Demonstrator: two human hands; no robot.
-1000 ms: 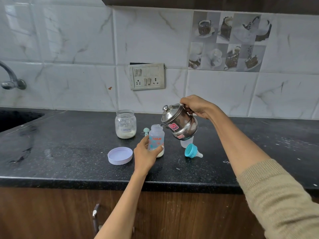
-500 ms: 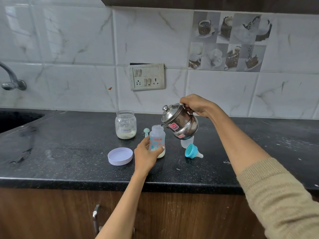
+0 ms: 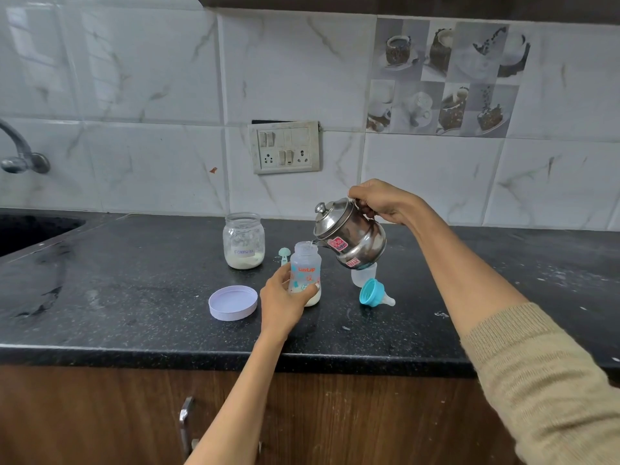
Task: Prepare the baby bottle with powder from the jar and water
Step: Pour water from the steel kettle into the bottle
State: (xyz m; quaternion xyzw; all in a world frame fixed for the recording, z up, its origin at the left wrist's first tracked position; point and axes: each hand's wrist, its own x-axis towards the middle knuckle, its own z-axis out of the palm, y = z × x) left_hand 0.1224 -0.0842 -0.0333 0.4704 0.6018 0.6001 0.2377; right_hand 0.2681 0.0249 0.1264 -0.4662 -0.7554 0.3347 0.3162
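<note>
A clear baby bottle (image 3: 304,267) with printed designs stands upright on the black counter (image 3: 134,297), white powder at its bottom. My left hand (image 3: 281,298) grips its lower part. My right hand (image 3: 382,203) holds a steel kettle (image 3: 349,234) by the handle, tilted left with its spout at the bottle's open mouth. Behind and to the left stands an open glass jar (image 3: 244,240) with some powder. A small teal scoop (image 3: 284,254) lies between jar and bottle. The teal ring with nipple (image 3: 375,293) lies on its side at right, next to a clear cap (image 3: 364,275).
The jar's lavender lid (image 3: 233,303) lies upside down left of my left hand. A sink (image 3: 30,229) and tap (image 3: 20,152) are at far left. A switch panel (image 3: 285,147) is on the tiled wall. A cabinet handle (image 3: 185,427) is below the counter edge.
The kettle has tipped slightly further and its spout now meets the bottle's mouth. Both hands stay nearly where they were.
</note>
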